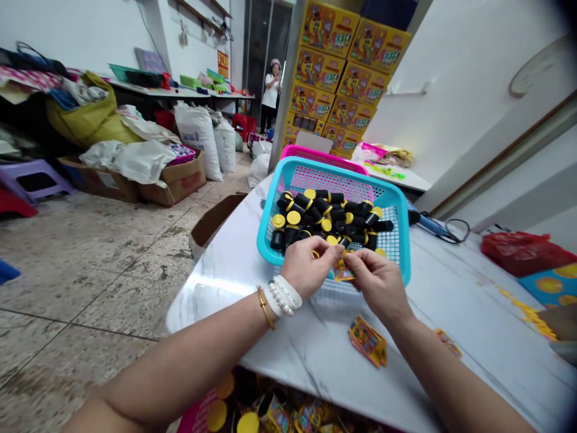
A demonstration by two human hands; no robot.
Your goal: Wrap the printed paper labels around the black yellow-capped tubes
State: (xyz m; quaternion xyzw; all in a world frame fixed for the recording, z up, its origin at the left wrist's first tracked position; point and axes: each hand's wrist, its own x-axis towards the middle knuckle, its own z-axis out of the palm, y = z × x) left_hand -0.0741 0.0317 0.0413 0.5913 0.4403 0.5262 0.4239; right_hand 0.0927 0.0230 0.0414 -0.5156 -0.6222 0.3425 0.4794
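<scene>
At the near side of the turquoise basket, the right hand pinches a small printed label between thumb and finger; the left hand bunches its fingertips at the upper corner, their exact hold hidden. The label looks light, thin and easily creased, best taken by its edges. Beyond lie yellow-capped black containers, probably smooth plastic; nearer, a label stack rests on the desk.

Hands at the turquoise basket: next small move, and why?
Probably have the left hand gently spread the printed piece. The right hand pinches it, the left fingertips are at its edge, and visible black tubes in the basket look unprinted, so opening it seems sensible first.
</scene>
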